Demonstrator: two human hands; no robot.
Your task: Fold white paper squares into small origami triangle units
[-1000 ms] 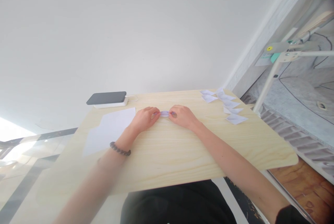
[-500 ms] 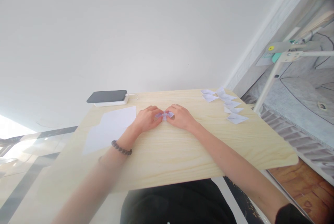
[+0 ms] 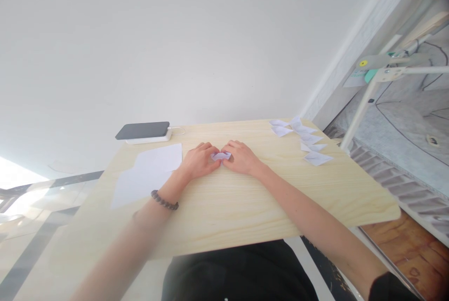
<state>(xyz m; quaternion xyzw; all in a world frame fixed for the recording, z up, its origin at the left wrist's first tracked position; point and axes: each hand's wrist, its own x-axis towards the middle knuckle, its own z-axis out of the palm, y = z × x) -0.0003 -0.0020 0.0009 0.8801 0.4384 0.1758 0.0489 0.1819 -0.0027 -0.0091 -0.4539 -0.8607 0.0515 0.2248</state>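
Note:
A small folded white paper (image 3: 220, 156) lies low over the middle of the table, pinched from both sides. My left hand (image 3: 200, 160) has its left end between thumb and fingers. On the other end, my right hand (image 3: 242, 157) is closed in the same way. Thumbs sit on the near side and fingertips on the far side, covering parts of the paper. Flat white paper sheets (image 3: 147, 170) lie to the left of my left hand, partly under the forearm. Several folded paper pieces (image 3: 317, 158) with pointed ends are grouped at the table's far right.
The pale wooden table (image 3: 224, 216) stands against a white wall. A dark phone (image 3: 143, 130) rests on a white block at the back left, with a white cable (image 3: 178, 128) plugged in. A white metal frame (image 3: 365, 99) rises beyond the right edge.
My fingers and thumbs have closed in around the folded paper, whose lower flap no longer sticks out toward me. The sheets and other folded pieces stay put.

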